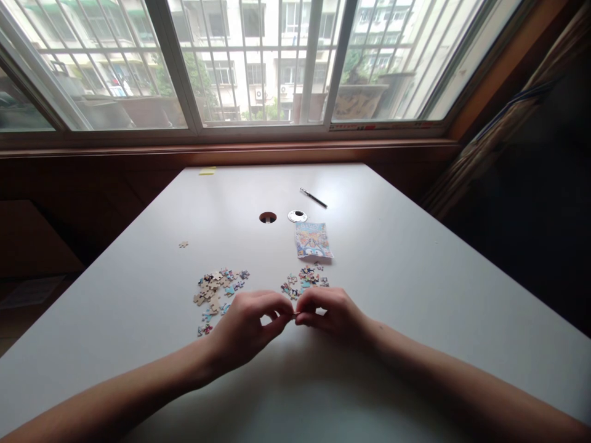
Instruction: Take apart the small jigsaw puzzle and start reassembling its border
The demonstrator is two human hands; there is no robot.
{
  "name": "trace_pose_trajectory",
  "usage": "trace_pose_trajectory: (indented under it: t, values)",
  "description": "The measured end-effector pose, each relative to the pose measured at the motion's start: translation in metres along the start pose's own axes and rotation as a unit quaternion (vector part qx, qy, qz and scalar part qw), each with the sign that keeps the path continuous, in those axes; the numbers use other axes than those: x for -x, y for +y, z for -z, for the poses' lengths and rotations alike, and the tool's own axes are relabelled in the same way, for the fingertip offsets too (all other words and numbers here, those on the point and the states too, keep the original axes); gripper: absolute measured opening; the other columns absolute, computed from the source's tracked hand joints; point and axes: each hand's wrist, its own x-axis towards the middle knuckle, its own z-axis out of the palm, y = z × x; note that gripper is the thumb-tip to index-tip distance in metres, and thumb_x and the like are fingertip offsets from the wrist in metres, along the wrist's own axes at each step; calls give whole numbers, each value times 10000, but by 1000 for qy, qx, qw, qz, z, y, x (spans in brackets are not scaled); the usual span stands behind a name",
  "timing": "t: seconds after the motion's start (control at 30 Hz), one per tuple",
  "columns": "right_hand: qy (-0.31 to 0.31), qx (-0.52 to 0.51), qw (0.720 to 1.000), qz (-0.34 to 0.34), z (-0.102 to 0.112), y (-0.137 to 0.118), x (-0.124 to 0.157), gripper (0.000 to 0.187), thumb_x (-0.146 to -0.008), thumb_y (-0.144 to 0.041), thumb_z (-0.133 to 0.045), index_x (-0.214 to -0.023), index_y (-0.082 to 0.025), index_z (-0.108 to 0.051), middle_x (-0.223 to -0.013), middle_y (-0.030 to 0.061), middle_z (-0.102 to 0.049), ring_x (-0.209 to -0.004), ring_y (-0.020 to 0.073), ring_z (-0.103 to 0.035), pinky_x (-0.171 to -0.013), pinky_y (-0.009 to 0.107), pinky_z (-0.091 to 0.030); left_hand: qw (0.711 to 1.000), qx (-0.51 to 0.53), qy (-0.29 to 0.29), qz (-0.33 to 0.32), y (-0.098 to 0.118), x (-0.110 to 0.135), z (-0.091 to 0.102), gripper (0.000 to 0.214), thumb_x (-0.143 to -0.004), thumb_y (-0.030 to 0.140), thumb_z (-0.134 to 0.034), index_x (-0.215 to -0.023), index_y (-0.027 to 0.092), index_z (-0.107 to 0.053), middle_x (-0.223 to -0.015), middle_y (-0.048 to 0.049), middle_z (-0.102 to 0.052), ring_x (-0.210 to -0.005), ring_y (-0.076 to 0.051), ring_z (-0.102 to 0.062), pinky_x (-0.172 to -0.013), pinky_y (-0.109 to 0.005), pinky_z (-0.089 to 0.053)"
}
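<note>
My left hand (256, 317) and my right hand (330, 312) meet above the near middle of the white table. Between their pinched fingertips is a small puzzle piece (294, 315), mostly covered by the fingers. Whether it is one piece or two joined ones I cannot tell. Beside my left hand lies a loose pile of puzzle pieces (215, 286), many with the plain tan back up. Just beyond my right hand is a second group of puzzle pieces (307, 277), mostly picture side up. Behind that group lies a colourful printed picture sheet (314, 240).
A single puzzle piece (183, 244) lies apart at the left. Farther back are a black pen (314, 197), a round cable hole (268, 218) and its silver cover (298, 216). Yellow tape (207, 171) marks the far edge. A barred window (258, 61) stands behind the table (397, 264).
</note>
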Motion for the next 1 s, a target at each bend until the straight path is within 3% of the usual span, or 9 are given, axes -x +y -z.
trace_pose_trajectory:
  t: [0.13,0.23,0.37,0.5,0.57,0.67,0.77,0.9,1.0]
  values:
    - [26,21,999,-33,-1,0,0,159,-919,-318,-650,-851,-173,-650,-728,13,-667,-619,103,-575,-596,202,-456,998,33,15,56,2,-3,7,168,-874,93,-582,-985,174,-679,-863,-16,-725,-772,-127,-679,-700,-214,-535]
    - [46,37,997,-46,-1,-1,-1,134,-922,-293,-630,-860,-175,-640,-734,15,-653,-617,107,-557,-588,209,-450,998,-16,6,63,3,-8,18,145,-922,170,-583,-990,192,-710,-913,-22,-732,-798,-130,-672,-728,-224,-520]
    - [49,44,996,-53,-1,-2,-1,113,-920,-277,-624,-863,-179,-630,-733,15,-644,-615,110,-545,-586,216,-452,989,-94,-82,73,0,-12,35,165,-934,192,-594,-934,233,-754,-925,-6,-733,-804,-128,-663,-744,-227,-479]
    - [45,45,996,-55,-1,-1,-1,94,-918,-260,-622,-868,-180,-624,-751,19,-653,-632,113,-557,-606,222,-462,960,-145,-205,120,-5,-8,44,137,-828,113,-666,-865,228,-732,-745,37,-714,-692,-121,-650,-650,-213,-432]
    - [42,43,997,-55,-1,-1,-1,89,-918,-257,-620,-871,-181,-621,-755,20,-656,-639,116,-566,-610,224,-465,952,-170,-228,115,-8,-5,45,141,-802,74,-648,-767,200,-698,-735,30,-704,-696,-127,-645,-648,-215,-422]
    - [42,43,997,-52,-1,-2,-1,86,-918,-254,-620,-870,-183,-619,-751,17,-653,-635,115,-567,-605,221,-462,951,-200,-219,89,-12,-3,43,170,-811,49,-602,-711,177,-654,-801,-1,-696,-754,-143,-642,-687,-228,-433]
    - [49,46,996,-49,-1,-3,-2,84,-918,-253,-621,-867,-186,-617,-753,13,-649,-634,111,-560,-608,219,-460,950,-219,-208,84,-12,-3,37,112,-836,89,-616,-781,183,-646,-788,-5,-670,-738,-154,-623,-668,-238,-430]
    - [60,48,996,-45,-2,-1,-1,79,-914,-248,-624,-866,-186,-610,-756,11,-642,-636,110,-557,-610,220,-459,951,-244,-182,58,-9,1,17,110,-919,115,-554,-888,174,-641,-865,-26,-648,-728,-151,-609,-670,-251,-459]
    - [67,49,995,-49,-3,0,-1,79,-913,-248,-620,-868,-185,-605,-763,12,-634,-646,114,-556,-615,226,-457,946,-283,-156,-13,-12,5,-2,192,-952,72,-476,-884,145,-640,-918,-65,-632,-819,-180,-606,-744,-284,-504]
